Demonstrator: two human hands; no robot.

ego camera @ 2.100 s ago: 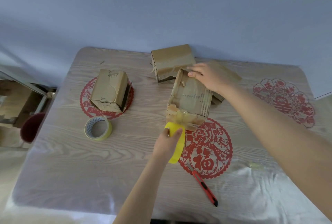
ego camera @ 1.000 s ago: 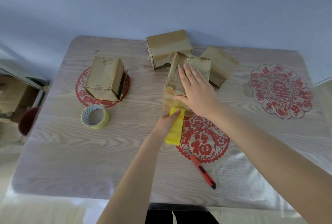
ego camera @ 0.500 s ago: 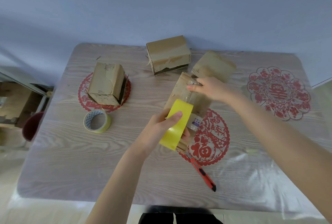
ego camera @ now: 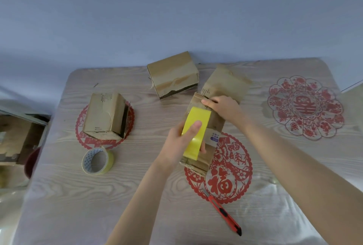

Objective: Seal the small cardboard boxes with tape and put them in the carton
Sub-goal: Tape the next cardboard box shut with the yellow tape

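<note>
A small worn cardboard box [ego camera: 215,125] lies lengthwise at the table's middle. My left hand [ego camera: 181,142] grips a yellow tape roll [ego camera: 193,132] held over the box's top. My right hand [ego camera: 224,107] holds the box's far end, fingers curled over its edge. Three more small boxes stand on the table: one on the left [ego camera: 105,116] with an open side, one at the back [ego camera: 173,73], and one behind my right hand [ego camera: 225,83]. No large carton is in view.
A second, clear tape roll [ego camera: 97,161] lies left of centre. A red utility knife [ego camera: 225,216] lies near the front edge. Red paper-cut decorations [ego camera: 305,107] lie under the table's clear cover [ego camera: 294,215]. A wall runs behind the table.
The box went from standing tilted to lying flat. My left hand lifted the yellow roll from the box's near end onto its top. My right hand shifted from pressing the top to holding the far end.
</note>
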